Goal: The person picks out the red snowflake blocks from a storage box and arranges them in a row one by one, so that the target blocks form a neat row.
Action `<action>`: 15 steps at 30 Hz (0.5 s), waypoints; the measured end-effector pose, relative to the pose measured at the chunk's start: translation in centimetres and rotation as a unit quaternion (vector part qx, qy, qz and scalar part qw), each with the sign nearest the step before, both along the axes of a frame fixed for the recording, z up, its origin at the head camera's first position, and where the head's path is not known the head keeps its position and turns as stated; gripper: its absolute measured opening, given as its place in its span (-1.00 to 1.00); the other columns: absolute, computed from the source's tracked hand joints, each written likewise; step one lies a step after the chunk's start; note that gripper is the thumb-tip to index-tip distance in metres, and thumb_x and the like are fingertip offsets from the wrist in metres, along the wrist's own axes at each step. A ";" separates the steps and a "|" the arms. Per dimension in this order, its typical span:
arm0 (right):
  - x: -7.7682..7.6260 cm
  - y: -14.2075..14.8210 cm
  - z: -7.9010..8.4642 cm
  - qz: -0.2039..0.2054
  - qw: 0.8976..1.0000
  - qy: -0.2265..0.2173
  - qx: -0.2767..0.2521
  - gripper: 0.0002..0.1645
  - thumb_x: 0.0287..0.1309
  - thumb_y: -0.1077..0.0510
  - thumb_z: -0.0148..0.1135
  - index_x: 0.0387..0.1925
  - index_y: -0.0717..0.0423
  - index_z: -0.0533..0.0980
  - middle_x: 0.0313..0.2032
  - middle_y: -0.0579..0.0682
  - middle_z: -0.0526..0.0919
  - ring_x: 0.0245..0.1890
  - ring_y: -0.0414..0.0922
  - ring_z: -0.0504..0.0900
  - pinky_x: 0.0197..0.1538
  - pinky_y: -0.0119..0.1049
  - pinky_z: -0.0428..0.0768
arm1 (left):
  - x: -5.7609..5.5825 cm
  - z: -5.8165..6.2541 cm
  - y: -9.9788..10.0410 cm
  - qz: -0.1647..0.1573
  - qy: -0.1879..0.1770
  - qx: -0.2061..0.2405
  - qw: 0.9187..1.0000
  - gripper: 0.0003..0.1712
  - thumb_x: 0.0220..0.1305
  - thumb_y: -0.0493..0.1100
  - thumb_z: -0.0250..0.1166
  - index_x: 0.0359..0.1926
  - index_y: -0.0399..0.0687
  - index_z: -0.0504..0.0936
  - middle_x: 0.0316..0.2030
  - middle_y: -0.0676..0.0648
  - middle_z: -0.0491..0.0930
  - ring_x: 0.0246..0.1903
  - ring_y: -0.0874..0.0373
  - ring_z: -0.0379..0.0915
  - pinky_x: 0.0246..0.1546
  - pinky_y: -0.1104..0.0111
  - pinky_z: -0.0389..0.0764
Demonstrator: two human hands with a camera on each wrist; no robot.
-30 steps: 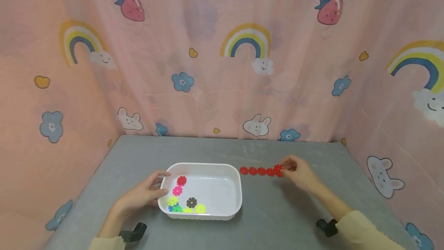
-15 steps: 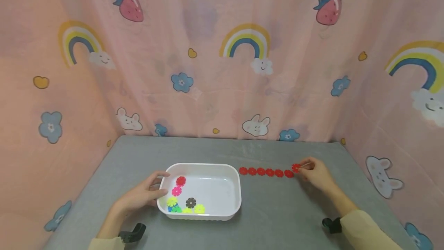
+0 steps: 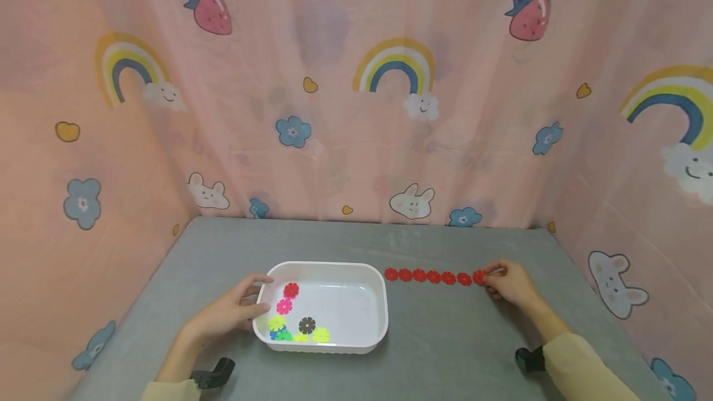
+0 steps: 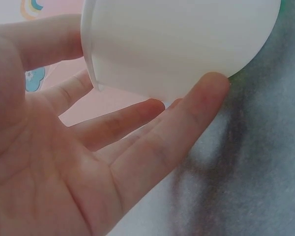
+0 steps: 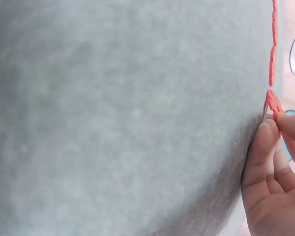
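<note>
My left hand holds the left end of a white plastic tub, with two fingertips over its rim. In the left wrist view, fingers rest against the tub's pale outer wall. A red snowflake disc is pinched by its edge in my right hand, at the right end of a row of several red snowflake discs. In the right wrist view, the held disc is slightly tilted, with its edge near the table and close to the row's last disc.
Inside the tub, toward its left, lie a red disc, a pink disc, a dark disc and several yellow, green and blue ones. The grey table meets a pink patterned curtain behind and at both sides.
My right hand first releases a red disc in the row, then moves right with another and lowers it to the row's right end. The left hand stays on the tub.
</note>
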State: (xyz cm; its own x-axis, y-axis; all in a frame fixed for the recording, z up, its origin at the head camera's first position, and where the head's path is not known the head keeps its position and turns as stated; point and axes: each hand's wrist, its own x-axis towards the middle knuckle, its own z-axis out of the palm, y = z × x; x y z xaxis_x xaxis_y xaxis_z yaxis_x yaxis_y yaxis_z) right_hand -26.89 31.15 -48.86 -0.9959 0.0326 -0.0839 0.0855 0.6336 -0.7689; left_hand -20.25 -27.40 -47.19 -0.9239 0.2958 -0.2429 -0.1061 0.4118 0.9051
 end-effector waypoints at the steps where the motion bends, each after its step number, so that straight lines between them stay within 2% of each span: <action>1: 0.0 0.1 0.0 0.002 1.000 -0.003 -0.001 -0.71 0.31 0.29 0.23 -0.06 0.47 0.49 -0.39 0.09 0.67 -0.44 -0.08 0.62 -0.38 -0.23 0.70 | 0.0 0.0 0.0 0.000 0.000 0.001 1.000 -0.29 0.38 -0.06 0.34 0.43 -0.07 0.26 0.38 -0.40 0.25 0.14 -0.16 0.48 -0.08 0.08 0.71; 7: 0.2 0.1 1.0 0.003 1.000 -0.014 0.009 -0.64 0.37 0.23 0.20 0.01 0.48 0.44 -0.36 0.12 0.66 -0.43 -0.07 0.63 -0.35 -0.20 0.71 | 0.0 0.0 0.0 -0.004 -0.006 0.004 1.000 -0.29 0.39 -0.06 0.33 0.44 -0.07 0.25 0.39 -0.39 0.24 0.15 -0.16 0.47 -0.07 0.08 0.71; 12: 0.7 -0.6 2.7 0.012 0.999 0.002 0.038 -0.59 0.42 0.16 0.17 0.08 0.44 0.44 -0.35 0.14 0.63 -0.45 -0.02 0.61 -0.36 -0.19 0.65 | 0.0 0.2 0.0 -0.003 -0.006 0.005 1.000 -0.30 0.40 -0.06 0.32 0.44 -0.07 0.25 0.39 -0.40 0.23 0.17 -0.19 0.47 -0.05 0.08 0.70; 15: 1.2 -1.2 3.8 0.022 0.999 0.016 0.032 -0.57 0.45 0.11 0.16 0.09 0.42 0.45 -0.29 0.18 0.64 -0.39 0.04 0.62 -0.33 -0.16 0.64 | 0.0 0.2 0.0 -0.004 -0.004 0.003 1.000 -0.29 0.40 -0.06 0.32 0.44 -0.07 0.24 0.40 -0.40 0.23 0.19 -0.20 0.46 -0.05 0.08 0.70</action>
